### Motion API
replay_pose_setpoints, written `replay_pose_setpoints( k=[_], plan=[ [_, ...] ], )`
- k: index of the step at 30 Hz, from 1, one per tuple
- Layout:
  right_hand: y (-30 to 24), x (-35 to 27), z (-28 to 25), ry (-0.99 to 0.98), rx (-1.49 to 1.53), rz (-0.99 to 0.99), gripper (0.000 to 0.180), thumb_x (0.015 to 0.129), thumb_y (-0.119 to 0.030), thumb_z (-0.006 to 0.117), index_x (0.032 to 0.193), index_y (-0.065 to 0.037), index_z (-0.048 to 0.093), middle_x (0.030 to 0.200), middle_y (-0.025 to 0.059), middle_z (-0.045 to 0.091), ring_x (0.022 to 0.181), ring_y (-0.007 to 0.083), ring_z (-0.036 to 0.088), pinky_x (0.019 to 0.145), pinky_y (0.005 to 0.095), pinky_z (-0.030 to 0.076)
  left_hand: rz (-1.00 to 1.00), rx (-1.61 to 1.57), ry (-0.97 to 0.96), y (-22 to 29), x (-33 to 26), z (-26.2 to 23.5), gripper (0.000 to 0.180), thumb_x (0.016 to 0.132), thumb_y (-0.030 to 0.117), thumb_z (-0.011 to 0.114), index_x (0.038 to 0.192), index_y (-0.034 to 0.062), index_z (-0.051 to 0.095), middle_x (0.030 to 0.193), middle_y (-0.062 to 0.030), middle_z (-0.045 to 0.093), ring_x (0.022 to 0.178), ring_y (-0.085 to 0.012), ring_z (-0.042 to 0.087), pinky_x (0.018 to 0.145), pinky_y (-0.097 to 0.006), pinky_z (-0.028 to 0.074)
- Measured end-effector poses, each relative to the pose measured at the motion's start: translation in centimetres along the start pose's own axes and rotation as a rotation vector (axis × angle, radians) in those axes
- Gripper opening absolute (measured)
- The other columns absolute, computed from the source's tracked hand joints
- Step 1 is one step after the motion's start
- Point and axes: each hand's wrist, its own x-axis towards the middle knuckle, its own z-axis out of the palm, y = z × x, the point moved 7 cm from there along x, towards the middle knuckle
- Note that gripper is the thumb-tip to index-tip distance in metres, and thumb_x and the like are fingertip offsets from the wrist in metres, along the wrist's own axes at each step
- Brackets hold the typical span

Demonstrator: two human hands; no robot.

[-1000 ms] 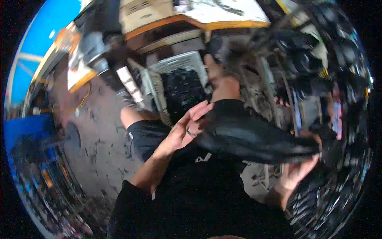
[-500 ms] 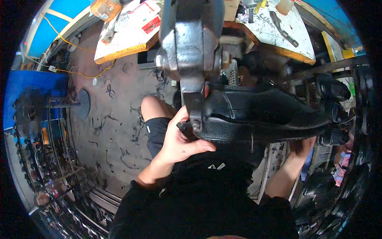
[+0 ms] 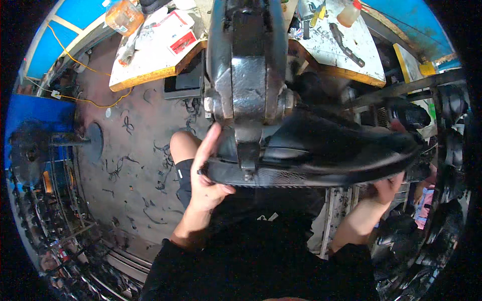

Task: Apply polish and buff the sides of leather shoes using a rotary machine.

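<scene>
A black leather shoe (image 3: 341, 145) lies sideways in front of me, heel to the left and toe to the right, slightly smeared by motion. Its textured side edge (image 3: 286, 176) faces me. My left hand (image 3: 206, 183) is closed round the heel end, one finger reaching up behind it and the thumb below. At the toe end, my right hand (image 3: 389, 188) grips from below, its fingers partly hidden by the shoe. The narrow metal arm (image 3: 248, 145) of a dark machine head (image 3: 248, 75) comes down over the shoe near the heel; its tip overlaps the side edge.
White worktables (image 3: 145, 70) with worn yellow edges stand ahead, bearing an orange-tinted jar (image 3: 123, 19), a bottle with a red cap (image 3: 350, 14) and tools. Racks of black shoes (image 3: 414, 114) line my right. Black scraps (image 3: 118, 165) litter the floor; another rack (image 3: 55, 200) stands left.
The shoe has shifted left and tilted, so the machine arm now crosses it farther from the heel end. My left hand has moved left with it, one finger now stretched up.
</scene>
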Motion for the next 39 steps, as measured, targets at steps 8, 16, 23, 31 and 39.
replay_pose_setpoints(
  k=[8, 16, 23, 31, 39],
  plan=[
    [3.9, -0.6, 5.1, -0.107, -0.096, 0.211, 0.101, 0.065, -0.022, 0.095, 0.150, -0.003, 0.044, 0.143, 0.0128, 0.056, 0.130, 0.0300, 0.056, 0.112, 0.0444, 0.044, 0.007, 0.090, 0.163, 3.4, -0.2, -4.9, 0.127, 0.054, 0.037, 0.103, 0.153, -0.0082, 0.037, 0.158, -0.0171, 0.041, 0.146, -0.0295, 0.041, 0.121, -0.043, 0.033],
    [7.2, -1.1, 9.2, -0.175, 0.061, 0.394, 0.096, 0.069, -0.022, 0.094, 0.148, -0.004, 0.042, 0.137, 0.0089, 0.057, 0.128, 0.0238, 0.055, 0.111, 0.0384, 0.046, 0.069, 0.154, 0.214, 5.6, -0.7, -9.0, 0.127, 0.055, 0.032, 0.103, 0.155, -0.0049, 0.034, 0.155, -0.0172, 0.044, 0.141, -0.0289, 0.048, 0.118, -0.043, 0.040],
    [8.0, -1.1, 11.2, -0.364, -0.101, 0.341, 0.097, 0.068, -0.022, 0.096, 0.147, -0.003, 0.043, 0.138, 0.0100, 0.057, 0.125, 0.0226, 0.058, 0.109, 0.0375, 0.047, 0.042, -0.034, 0.240, 5.1, -1.7, -11.1, 0.120, 0.059, 0.022, 0.100, 0.157, 0.0001, 0.033, 0.155, -0.0169, 0.044, 0.141, -0.0307, 0.048, 0.117, -0.046, 0.042],
    [6.4, -1.3, 14.9, -0.427, -0.096, 0.112, 0.081, 0.077, -0.018, 0.090, 0.145, -0.006, 0.048, 0.127, 0.0120, 0.067, 0.120, 0.0258, 0.064, 0.106, 0.0394, 0.049, 0.201, 0.586, 0.196, 7.2, -2.3, -12.2, 0.097, 0.080, 0.045, 0.084, 0.154, -0.0011, 0.040, 0.158, -0.0233, 0.041, 0.148, -0.0364, 0.039, 0.123, -0.049, 0.028],
    [1.4, -0.6, 16.8, -0.597, -0.493, -0.082, 0.075, 0.082, -0.017, 0.083, 0.148, -0.008, 0.049, 0.128, 0.0184, 0.066, 0.118, 0.0355, 0.064, 0.104, 0.0425, 0.049, 0.417, 1.249, -0.193, 10.8, 0.7, 2.9, 0.092, 0.071, 0.047, 0.090, 0.143, 0.0032, 0.054, 0.143, -0.0215, 0.059, 0.141, -0.0422, 0.048, 0.122, -0.063, 0.017]
  ],
)
